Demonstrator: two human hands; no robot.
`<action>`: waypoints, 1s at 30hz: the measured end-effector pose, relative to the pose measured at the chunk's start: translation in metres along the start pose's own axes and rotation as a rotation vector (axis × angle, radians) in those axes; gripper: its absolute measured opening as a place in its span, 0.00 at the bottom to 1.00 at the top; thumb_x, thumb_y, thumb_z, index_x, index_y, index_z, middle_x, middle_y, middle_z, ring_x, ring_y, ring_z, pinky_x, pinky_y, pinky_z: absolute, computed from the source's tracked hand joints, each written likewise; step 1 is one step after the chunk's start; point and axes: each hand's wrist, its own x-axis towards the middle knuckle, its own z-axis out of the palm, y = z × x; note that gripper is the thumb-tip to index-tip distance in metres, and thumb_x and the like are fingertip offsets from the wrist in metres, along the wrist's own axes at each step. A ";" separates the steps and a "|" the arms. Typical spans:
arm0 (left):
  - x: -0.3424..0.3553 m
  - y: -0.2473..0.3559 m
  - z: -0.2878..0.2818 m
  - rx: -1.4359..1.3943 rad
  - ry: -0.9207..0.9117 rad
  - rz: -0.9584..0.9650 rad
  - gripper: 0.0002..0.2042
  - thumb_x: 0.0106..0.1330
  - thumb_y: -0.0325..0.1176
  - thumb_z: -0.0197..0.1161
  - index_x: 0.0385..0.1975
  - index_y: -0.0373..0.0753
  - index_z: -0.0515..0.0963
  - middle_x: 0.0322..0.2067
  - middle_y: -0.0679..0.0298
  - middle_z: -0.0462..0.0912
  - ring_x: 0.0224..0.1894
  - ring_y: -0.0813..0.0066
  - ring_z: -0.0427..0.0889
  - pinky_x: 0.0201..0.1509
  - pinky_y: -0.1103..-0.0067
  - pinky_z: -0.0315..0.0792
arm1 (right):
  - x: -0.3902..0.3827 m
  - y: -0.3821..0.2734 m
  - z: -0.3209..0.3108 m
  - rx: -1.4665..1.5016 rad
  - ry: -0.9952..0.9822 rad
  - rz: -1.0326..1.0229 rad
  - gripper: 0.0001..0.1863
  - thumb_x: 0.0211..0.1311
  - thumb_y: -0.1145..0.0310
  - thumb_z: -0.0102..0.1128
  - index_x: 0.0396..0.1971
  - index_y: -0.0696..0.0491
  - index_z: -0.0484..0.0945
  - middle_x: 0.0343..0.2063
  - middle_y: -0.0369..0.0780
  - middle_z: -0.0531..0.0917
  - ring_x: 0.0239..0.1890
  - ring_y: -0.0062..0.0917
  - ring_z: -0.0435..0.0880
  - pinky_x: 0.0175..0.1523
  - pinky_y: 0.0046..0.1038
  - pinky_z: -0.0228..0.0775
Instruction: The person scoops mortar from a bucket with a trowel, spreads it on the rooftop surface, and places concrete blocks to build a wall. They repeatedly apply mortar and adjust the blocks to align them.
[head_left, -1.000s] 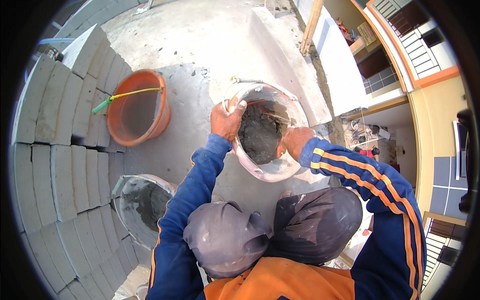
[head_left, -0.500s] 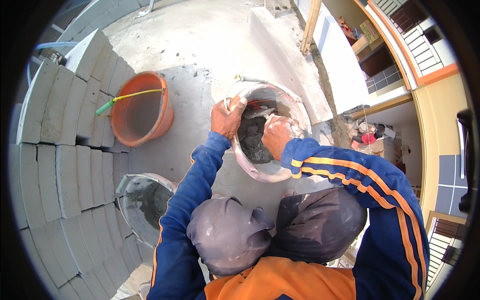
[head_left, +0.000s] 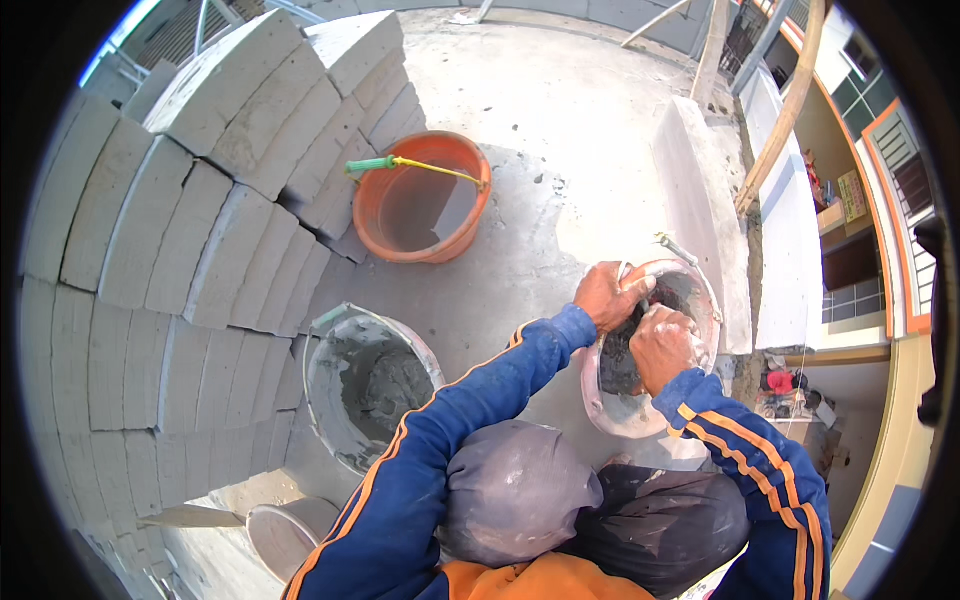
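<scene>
Grey mortar [head_left: 620, 368], crusted round bucket [head_left: 606, 405], both hands at its mouth.
My view has swung left, so the bucket sits at right, work still centred there: left hand [head_left: 608, 297] curled over the rim, right hand [head_left: 665, 348] now closer beside it, fingers half-hidden, hold unclear to me; dark, damp-looking filling, pale smeared walls.

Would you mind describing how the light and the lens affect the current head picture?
In the head view, sun bleaches part of the floor nearly white, while shade dulls it beside the orange bucket; the same view's fisheye bows the yellow wall at right; also there, the right hand partly hides the dim inside of the pinkish bucket.
</scene>
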 end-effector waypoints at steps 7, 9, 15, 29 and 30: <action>-0.017 0.011 -0.004 -0.076 0.278 -0.082 0.15 0.58 0.40 0.67 0.32 0.31 0.81 0.27 0.44 0.83 0.31 0.50 0.84 0.38 0.63 0.74 | -0.001 0.000 0.088 0.248 0.114 -0.043 0.19 0.59 0.61 0.59 0.41 0.62 0.77 0.31 0.40 0.76 0.36 0.30 0.81 0.37 0.31 0.73; -0.021 0.012 -0.013 -0.126 0.183 -0.173 0.16 0.55 0.40 0.69 0.32 0.31 0.81 0.29 0.44 0.82 0.34 0.50 0.84 0.40 0.64 0.74 | 0.008 -0.001 0.096 0.349 0.085 -0.062 0.19 0.58 0.61 0.59 0.41 0.61 0.77 0.31 0.41 0.77 0.36 0.31 0.81 0.38 0.32 0.74; -0.021 0.007 -0.004 -0.090 0.092 -0.148 0.21 0.49 0.40 0.73 0.37 0.30 0.80 0.37 0.44 0.82 0.44 0.48 0.81 0.47 0.63 0.74 | 0.032 -0.007 0.076 0.481 0.037 -0.131 0.19 0.57 0.60 0.59 0.41 0.61 0.77 0.31 0.42 0.78 0.37 0.34 0.82 0.39 0.33 0.74; -0.029 0.008 0.006 -0.016 0.093 -0.024 0.17 0.54 0.39 0.69 0.36 0.32 0.80 0.34 0.46 0.83 0.42 0.50 0.83 0.46 0.64 0.74 | 0.042 -0.021 0.058 0.577 -0.079 -0.184 0.20 0.55 0.58 0.61 0.41 0.59 0.79 0.32 0.47 0.81 0.37 0.39 0.83 0.42 0.35 0.75; -0.029 0.009 0.007 -0.043 0.121 -0.042 0.18 0.55 0.39 0.69 0.39 0.32 0.79 0.37 0.45 0.83 0.45 0.50 0.82 0.48 0.64 0.74 | 0.042 -0.022 0.056 0.583 -0.088 -0.187 0.20 0.55 0.58 0.61 0.41 0.59 0.79 0.32 0.47 0.81 0.37 0.40 0.83 0.42 0.35 0.76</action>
